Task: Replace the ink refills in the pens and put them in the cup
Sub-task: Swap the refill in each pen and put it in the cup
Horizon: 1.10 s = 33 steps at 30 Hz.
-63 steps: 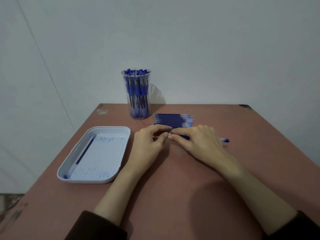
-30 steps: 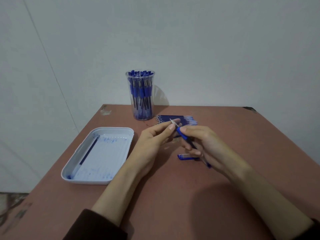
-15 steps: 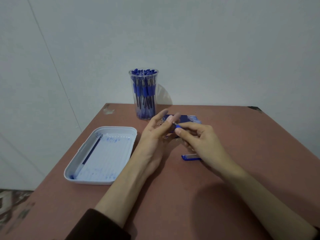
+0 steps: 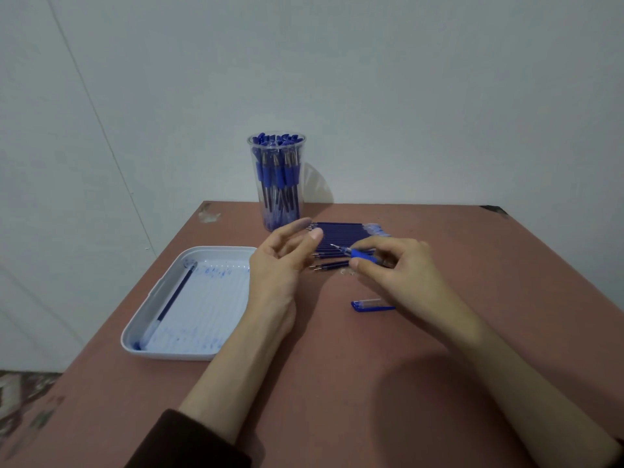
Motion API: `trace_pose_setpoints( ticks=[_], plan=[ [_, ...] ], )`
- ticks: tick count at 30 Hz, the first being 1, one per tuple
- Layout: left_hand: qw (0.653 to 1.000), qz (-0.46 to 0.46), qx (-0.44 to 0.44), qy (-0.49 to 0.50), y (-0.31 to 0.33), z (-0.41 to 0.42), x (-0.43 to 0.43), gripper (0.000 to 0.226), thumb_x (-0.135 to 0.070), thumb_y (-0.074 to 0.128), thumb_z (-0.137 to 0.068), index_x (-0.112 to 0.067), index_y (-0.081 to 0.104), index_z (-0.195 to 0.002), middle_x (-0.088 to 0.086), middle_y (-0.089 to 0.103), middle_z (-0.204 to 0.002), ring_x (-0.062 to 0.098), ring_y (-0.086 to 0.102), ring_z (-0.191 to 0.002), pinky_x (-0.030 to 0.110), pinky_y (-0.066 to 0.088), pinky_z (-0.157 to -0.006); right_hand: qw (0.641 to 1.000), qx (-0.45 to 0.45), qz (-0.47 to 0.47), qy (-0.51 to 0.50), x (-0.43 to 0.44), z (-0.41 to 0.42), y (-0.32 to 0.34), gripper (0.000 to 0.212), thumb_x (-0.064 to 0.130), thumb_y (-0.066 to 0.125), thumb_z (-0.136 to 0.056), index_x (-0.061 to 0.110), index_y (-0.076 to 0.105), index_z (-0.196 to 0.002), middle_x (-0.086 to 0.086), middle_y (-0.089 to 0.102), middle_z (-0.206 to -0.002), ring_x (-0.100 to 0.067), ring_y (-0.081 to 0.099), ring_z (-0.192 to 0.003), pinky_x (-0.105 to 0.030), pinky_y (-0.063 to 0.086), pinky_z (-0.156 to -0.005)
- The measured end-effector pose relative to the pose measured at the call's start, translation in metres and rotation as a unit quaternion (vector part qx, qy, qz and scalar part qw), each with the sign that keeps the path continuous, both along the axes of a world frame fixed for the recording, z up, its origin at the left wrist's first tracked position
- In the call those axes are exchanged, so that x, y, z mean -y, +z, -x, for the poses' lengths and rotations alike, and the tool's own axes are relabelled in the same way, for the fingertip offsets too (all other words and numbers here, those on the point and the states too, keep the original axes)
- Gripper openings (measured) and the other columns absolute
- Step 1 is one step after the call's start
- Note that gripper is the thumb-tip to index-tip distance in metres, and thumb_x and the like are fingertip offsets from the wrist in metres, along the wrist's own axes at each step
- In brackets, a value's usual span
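My right hand (image 4: 395,268) pinches a blue pen (image 4: 358,253) by its grip, tip pointing left toward my left hand (image 4: 282,261), which hovers just apart with fingers spread and nothing in them. A stack of dark blue refills (image 4: 341,236) lies behind both hands. The pen's blue cap (image 4: 371,305) rests on the table under my right wrist. A clear cup (image 4: 277,184) packed with several blue pens stands at the table's far edge.
A white tray (image 4: 158,298) with blue ink stains sits at the left, holding one used refill (image 4: 174,298). The reddish-brown table (image 4: 337,383) ends against a pale wall. Its left edge drops off just beyond the tray.
The left hand has let go of the pen tip and opened, fingers spread. The right hand keeps the pen and has turned it more level.
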<state>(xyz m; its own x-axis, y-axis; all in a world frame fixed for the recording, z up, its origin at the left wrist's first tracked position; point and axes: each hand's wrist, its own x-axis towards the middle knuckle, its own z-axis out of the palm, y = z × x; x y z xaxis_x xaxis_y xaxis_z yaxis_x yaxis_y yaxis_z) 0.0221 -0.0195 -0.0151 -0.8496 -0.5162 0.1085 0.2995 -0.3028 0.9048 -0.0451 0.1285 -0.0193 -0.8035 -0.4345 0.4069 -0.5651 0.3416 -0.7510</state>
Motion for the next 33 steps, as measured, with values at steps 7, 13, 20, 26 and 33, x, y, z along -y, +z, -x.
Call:
trace_pose_setpoints(
  ticks=[7,13,20,26,33],
  plan=[
    [0.919,0.381,0.089,-0.045,-0.012,-0.002,-0.007,0.021,0.003,0.069,-0.080,-0.012,0.071,-0.095,-0.006,0.073,-0.082,-0.006,0.066,-0.070,0.004,0.044,-0.063,0.996,-0.019,0.005,-0.087,-0.011,0.007,0.008,0.010,0.027,0.071,-0.082,0.036,0.069,-0.081,-0.014,0.061,-0.067,-0.019,0.047,-0.057,-0.034,0.045,-0.061],
    [0.855,0.501,0.121,-0.057,-0.014,-0.004,-0.006,0.031,-0.006,0.071,-0.080,-0.024,0.068,-0.105,-0.011,0.074,-0.092,-0.009,0.064,-0.086,0.005,0.047,-0.081,0.996,-0.015,-0.016,-0.087,-0.011,0.005,0.008,0.006,0.028,0.070,-0.084,0.031,0.072,-0.088,-0.006,0.056,-0.061,-0.011,0.045,-0.056,-0.029,0.041,-0.059],
    [0.946,0.311,0.093,-0.016,-0.007,-0.001,-0.006,0.024,-0.022,0.072,-0.083,-0.018,0.071,-0.107,-0.008,0.072,-0.094,-0.005,0.065,-0.081,0.007,0.045,-0.070,0.999,-0.020,-0.025,-0.030,-0.010,0.001,0.007,0.005,0.030,0.070,-0.082,0.035,0.071,-0.083,0.015,0.055,-0.057,-0.004,0.047,-0.056,-0.021,0.036,-0.056],
    [0.981,0.176,0.077,-0.038,-0.005,-0.001,-0.003,0.012,-0.019,0.068,-0.085,-0.012,0.074,-0.093,-0.006,0.071,-0.075,-0.002,0.058,-0.063,0.011,0.043,-0.058,0.999,-0.023,-0.044,-0.002,-0.010,-0.001,0.008,0.009,0.031,0.072,-0.080,0.038,0.072,-0.085,0.014,0.065,-0.069,-0.006,0.055,-0.064,-0.027,0.046,-0.064],
    [0.998,0.022,0.044,0.032,-0.007,0.005,0.002,0.009,-0.006,0.062,-0.088,-0.004,0.069,-0.094,0.003,0.069,-0.075,0.009,0.061,-0.067,0.016,0.051,-0.063,0.983,-0.025,-0.144,-0.111,-0.036,0.024,0.012,0.025,0.023,0.068,-0.079,0.043,0.059,-0.068,0.016,0.064,-0.070,-0.012,0.054,-0.071,-0.034,0.048,-0.071]
  ],
)
